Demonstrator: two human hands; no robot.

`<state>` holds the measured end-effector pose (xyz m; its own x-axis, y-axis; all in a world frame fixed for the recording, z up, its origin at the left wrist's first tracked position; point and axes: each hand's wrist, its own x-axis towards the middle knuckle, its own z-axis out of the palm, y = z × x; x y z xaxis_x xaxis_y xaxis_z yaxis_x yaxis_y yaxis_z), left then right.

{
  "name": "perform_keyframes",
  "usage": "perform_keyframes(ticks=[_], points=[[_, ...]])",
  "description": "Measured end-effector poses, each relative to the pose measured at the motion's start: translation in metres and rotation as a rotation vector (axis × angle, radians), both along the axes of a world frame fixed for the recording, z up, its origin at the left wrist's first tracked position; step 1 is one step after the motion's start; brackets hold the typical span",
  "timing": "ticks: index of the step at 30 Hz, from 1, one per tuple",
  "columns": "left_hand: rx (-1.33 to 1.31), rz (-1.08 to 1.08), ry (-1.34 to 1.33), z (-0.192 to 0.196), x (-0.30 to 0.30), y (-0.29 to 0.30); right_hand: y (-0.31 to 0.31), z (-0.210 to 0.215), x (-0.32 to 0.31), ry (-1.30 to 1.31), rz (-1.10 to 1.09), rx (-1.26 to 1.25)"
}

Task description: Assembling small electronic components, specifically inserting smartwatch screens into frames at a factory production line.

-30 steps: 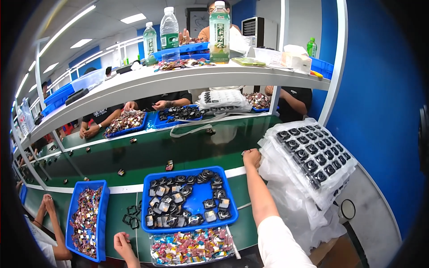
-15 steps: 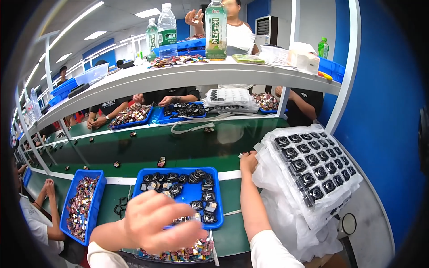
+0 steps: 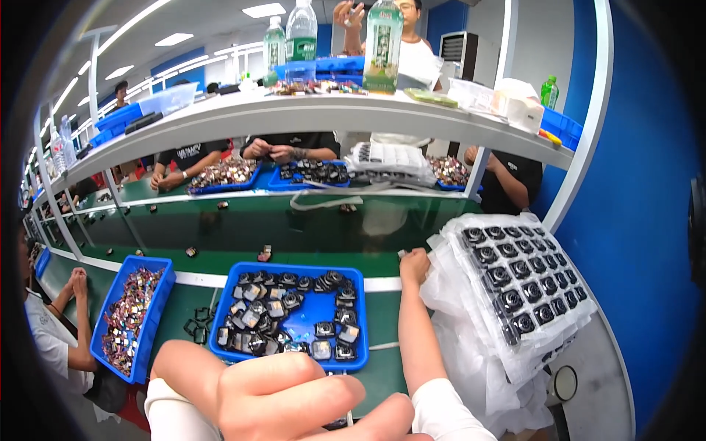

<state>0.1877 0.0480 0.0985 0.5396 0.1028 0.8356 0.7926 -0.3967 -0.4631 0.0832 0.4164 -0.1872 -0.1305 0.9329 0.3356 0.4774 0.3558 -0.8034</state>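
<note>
My left hand (image 3: 294,397) is large and close at the bottom, its fingers bent inward; the fingertips, and anything in them, are hidden. It covers the front edge of a blue tray (image 3: 364,309) of small black camera-like modules (image 3: 254,316). Beyond, my right hand (image 3: 414,266) is closed with a small pale piece (image 3: 401,253) at its fingertips. Beside that hand rises a stack of white moulded trays (image 3: 482,323) in thin plastic, the top one filled with rows of black round-lensed modules (image 3: 509,301).
On the left, a blue bin (image 3: 168,275) holds many small colourful parts. Black frames (image 3: 197,323) lie between bin and tray. A green conveyor (image 3: 309,228) carries scattered parts. A white shelf (image 3: 331,121) with bottles spans above; people sit opposite and at left.
My left hand has moved down and nearer, uncovering more of the modules and hiding the parts container below. My right hand stays by the tray stack. The whole view has shifted slightly.
</note>
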Motion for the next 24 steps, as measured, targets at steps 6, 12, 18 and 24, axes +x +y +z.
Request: perform_keyframes(ticks=[6,12,18,24], points=[[0.054,-0.199,-0.085,-0.008,-0.034,0.019,-0.019,0.016,-0.009,0.082,0.051,0.058],[-0.139,-0.107,-0.114,0.033,-0.07,0.038,0.001,0.012,0.009,0.181,0.036,0.283],[-0.436,-0.059,-0.379,0.06,-0.125,0.045,-0.03,0.025,0.02,0.189,0.189,0.167],[-0.259,0.623,-0.659,0.076,-0.208,0.042,-0.082,0.06,0.042,0.119,0.361,-0.076]])
